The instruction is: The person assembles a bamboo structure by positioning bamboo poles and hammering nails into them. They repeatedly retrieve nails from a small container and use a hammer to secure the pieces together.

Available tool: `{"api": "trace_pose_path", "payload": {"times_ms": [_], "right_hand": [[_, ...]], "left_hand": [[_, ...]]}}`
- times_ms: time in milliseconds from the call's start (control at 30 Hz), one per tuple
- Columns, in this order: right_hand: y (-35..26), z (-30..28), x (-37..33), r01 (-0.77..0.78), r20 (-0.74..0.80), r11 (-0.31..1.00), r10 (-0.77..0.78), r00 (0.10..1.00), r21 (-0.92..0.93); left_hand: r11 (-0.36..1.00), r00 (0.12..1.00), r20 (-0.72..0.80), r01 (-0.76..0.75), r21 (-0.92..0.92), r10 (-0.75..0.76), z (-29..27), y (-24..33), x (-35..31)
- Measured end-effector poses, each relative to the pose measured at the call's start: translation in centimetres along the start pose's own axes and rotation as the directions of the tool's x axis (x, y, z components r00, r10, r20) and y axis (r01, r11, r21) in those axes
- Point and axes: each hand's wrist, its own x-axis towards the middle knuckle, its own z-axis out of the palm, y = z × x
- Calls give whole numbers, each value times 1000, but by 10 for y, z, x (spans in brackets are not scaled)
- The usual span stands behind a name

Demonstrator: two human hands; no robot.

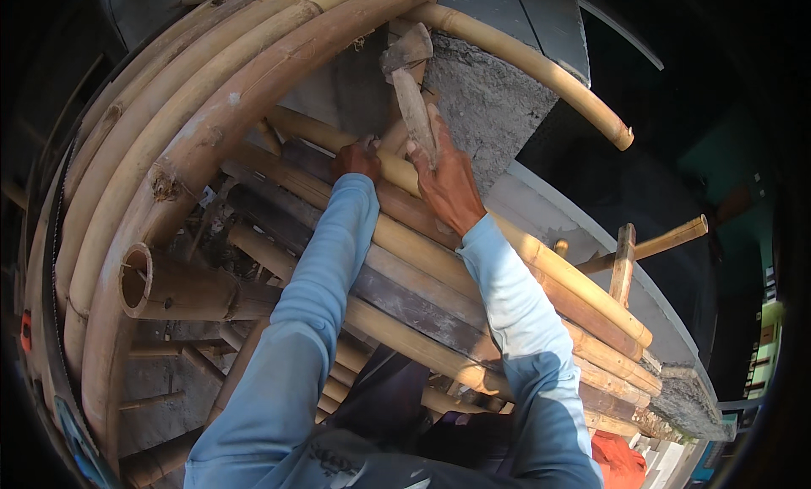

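Note:
My right hand (448, 181) is wrapped round the wooden handle of a hatchet (411, 100), whose worn metal head points up and away from me. Closed fingers show on my left hand (356, 158), which rests at the far bamboo poles (410, 172) beside an upright wooden post. What those fingers pinch, if anything, is too small to make out. Several bamboo poles and dark wooden strips (405, 299) lie side by side below both forearms, slanting down to the right. The hatchet is raised just right of the left hand, above the far pole.
Thick bamboo poles (203, 134) stretch along the left side. A cut, hollow bamboo end (135, 279) juts out near my left forearm. Another pole (541, 62) crosses above a rough concrete block (490, 100). A short wooden stake (623, 265) stands at right, and red cloth (618, 462) lies low right.

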Motion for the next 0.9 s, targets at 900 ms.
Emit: {"api": "trace_pose_path", "payload": {"times_ms": [900], "right_hand": [[10,-10,-24,-228,50,973,230,972,-47]], "left_hand": [[985,994,-85,-79,-155,66,14,-8,17]]}}
